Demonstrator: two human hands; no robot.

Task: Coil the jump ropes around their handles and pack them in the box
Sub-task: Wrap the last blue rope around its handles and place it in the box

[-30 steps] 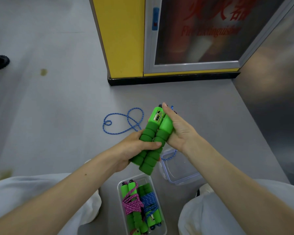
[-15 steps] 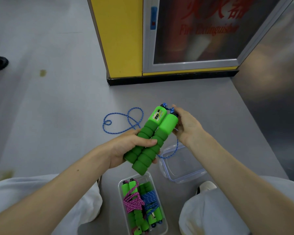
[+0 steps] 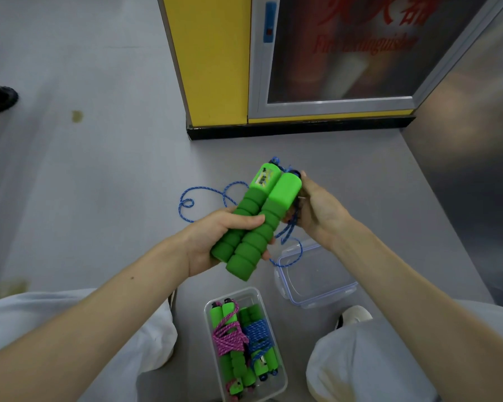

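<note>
the grey floor [image 3: 84,198] took up most of what i could see, with a yellow cabinet [image 3: 215,68] standing at the far side. the person squatted over it, and a clear lid [image 3: 325,300] lay by the right knee. just left of the lid sat the box [image 3: 283,375], holding two finished bundles side by side, one bound in pink [image 3: 227,338] and one in blue [image 3: 259,338].

above the box the left hand [image 3: 215,239] was clenched round the lower half of the handles [image 3: 256,221], which were pressed together and tilted up and away. the right hand [image 3: 317,210] sat against their upper end, grasping the rope [image 3: 204,192] as far as i could judge; its fingertips were hidden behind the foam. no turn of cord lay on the handles yet, so i took the coiling to be only starting.

most of the rope lay in loose loops on the floor beyond the hands, and one strand hung down across the lid's corner. the risks seemed plain to me: those floor loops could cross and pull into a knot as slack was drawn up, the hanging strand could snag the lid's clip and drag it, and the foam handles could slide apart under a slack left grip, spilling the first wraps.
</note>
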